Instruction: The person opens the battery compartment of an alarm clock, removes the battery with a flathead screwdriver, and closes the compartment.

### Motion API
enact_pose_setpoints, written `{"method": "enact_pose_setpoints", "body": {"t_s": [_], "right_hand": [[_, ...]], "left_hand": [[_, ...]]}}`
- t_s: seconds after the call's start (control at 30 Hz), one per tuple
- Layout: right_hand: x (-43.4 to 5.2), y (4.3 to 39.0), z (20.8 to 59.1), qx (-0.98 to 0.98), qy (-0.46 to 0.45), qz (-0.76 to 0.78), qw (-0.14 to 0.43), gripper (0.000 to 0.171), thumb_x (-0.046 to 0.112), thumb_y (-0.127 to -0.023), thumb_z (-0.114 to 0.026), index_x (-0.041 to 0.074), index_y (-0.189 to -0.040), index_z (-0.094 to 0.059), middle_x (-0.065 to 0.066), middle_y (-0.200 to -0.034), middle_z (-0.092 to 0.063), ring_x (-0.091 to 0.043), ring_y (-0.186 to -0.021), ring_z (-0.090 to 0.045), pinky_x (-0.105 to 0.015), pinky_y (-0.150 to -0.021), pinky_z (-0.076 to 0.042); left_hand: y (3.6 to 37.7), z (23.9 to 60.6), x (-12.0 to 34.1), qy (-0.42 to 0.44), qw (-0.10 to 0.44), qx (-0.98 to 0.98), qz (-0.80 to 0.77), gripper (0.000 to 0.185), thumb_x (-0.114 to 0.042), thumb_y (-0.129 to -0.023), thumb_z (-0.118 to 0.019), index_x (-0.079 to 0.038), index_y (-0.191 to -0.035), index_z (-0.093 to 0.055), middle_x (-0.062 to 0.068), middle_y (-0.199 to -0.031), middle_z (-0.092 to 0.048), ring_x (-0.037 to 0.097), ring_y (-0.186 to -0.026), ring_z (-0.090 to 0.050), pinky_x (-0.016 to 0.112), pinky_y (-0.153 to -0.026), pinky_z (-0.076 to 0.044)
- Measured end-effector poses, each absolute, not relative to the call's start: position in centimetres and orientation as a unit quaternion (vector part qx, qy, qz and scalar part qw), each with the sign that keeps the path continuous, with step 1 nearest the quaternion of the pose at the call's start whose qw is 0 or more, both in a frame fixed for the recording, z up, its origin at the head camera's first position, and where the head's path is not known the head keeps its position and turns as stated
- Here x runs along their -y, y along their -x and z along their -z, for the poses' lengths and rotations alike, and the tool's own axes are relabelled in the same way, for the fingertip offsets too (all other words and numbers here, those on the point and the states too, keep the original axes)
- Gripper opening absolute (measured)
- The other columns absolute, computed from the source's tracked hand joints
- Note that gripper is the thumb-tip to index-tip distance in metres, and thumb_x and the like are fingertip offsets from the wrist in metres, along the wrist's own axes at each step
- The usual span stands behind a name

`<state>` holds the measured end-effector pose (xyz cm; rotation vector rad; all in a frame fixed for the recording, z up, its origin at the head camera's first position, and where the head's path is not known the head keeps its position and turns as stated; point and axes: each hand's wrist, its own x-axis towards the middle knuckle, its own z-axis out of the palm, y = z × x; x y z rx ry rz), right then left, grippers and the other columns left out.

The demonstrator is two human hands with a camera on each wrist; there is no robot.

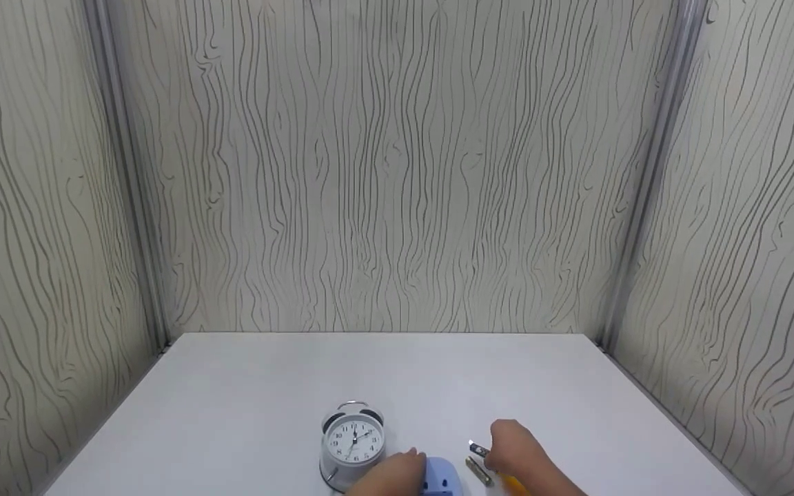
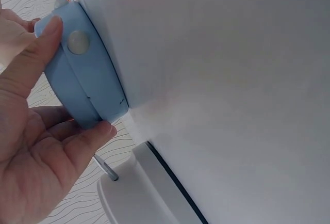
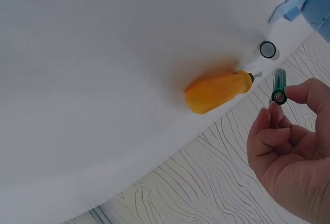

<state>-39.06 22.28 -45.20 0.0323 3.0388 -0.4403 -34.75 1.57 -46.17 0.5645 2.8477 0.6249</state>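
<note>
My left hand (image 1: pixel 397 474) grips a light blue rounded plastic object (image 2: pixel 82 74) that stands on the white table, thumb on one side and fingers on the other. It carries a small pale round button (image 2: pixel 78 42). My right hand (image 3: pixel 281 100) pinches a green battery (image 3: pixel 279 84) by its end and holds it just above the table. An orange-handled screwdriver (image 3: pixel 216 91) lies beside that hand. A second battery (image 1: pixel 478 471) lies on the table between the blue object (image 1: pixel 440 475) and the right hand (image 1: pixel 504 446).
A white twin-bell alarm clock (image 1: pixel 352 441) stands upright just left of my left hand. The white table (image 1: pixel 383 372) is walled in by wood-grain panels at the back and on both sides.
</note>
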Motion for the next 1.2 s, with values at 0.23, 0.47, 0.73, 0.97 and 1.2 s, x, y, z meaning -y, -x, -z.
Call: {"method": "enact_pose_setpoints", "body": {"t_s": [0.23, 0.47, 0.73, 0.97, 1.2], "right_hand": [[-22.3, 38.4, 46.4, -0.98, -0.026, 0.189, 0.051, 0.022, 0.012, -0.063, -0.071, 0.005, -0.069, -0.051, -0.005, -0.064, -0.049, -0.018, -0.059, -0.048, -0.034, -0.055, -0.046], [-22.0, 38.0, 47.2, -0.98, -0.034, 0.19, 0.055, 0.025, 0.008, -0.061, -0.072, 0.006, -0.068, -0.048, -0.006, -0.065, -0.047, -0.019, -0.059, -0.046, -0.034, -0.054, -0.045], [-22.1, 38.5, 46.8, -0.985, -0.002, 0.164, 0.054, 0.02, 0.0, -0.063, -0.067, 0.007, -0.067, -0.048, -0.004, -0.064, -0.047, -0.017, -0.058, -0.044, -0.031, -0.052, -0.042], [-22.0, 38.6, 46.0, -0.983, 0.086, 0.157, 0.047, 0.016, 0.008, -0.065, -0.07, 0.009, -0.064, -0.053, 0.0, -0.06, -0.05, -0.014, -0.057, -0.047, -0.033, -0.055, -0.045], [-21.4, 38.2, 45.6, -0.976, 0.089, 0.186, 0.07, 0.013, 0.008, -0.066, -0.07, 0.009, -0.067, -0.057, 0.0, -0.062, -0.052, -0.016, -0.059, -0.05, -0.035, -0.057, -0.047]], "left_hand": [[34.9, 46.4, -1.6, -0.193, 0.092, -0.957, -0.194, 0.061, -0.041, -0.065, -0.07, -0.012, -0.116, -0.052, 0.007, -0.118, -0.053, 0.023, -0.113, -0.045, 0.041, -0.095, -0.034], [34.8, 46.2, -1.7, -0.214, 0.066, -0.959, -0.174, 0.056, -0.035, -0.069, -0.068, -0.01, -0.116, -0.052, 0.008, -0.119, -0.053, 0.022, -0.113, -0.045, 0.037, -0.095, -0.035], [34.5, 45.7, -1.6, -0.213, 0.069, -0.96, -0.166, 0.064, -0.043, -0.067, -0.068, -0.01, -0.119, -0.05, 0.007, -0.121, -0.051, 0.022, -0.114, -0.044, 0.037, -0.096, -0.034], [34.6, 45.9, -1.6, -0.232, 0.049, -0.961, -0.141, 0.058, -0.035, -0.07, -0.067, -0.008, -0.119, -0.051, 0.008, -0.118, -0.053, 0.02, -0.112, -0.046, 0.033, -0.095, -0.035], [34.6, 46.1, -1.8, -0.223, 0.051, -0.963, -0.143, 0.057, -0.036, -0.071, -0.066, -0.009, -0.119, -0.051, 0.007, -0.118, -0.053, 0.02, -0.111, -0.046, 0.035, -0.095, -0.036]]}}
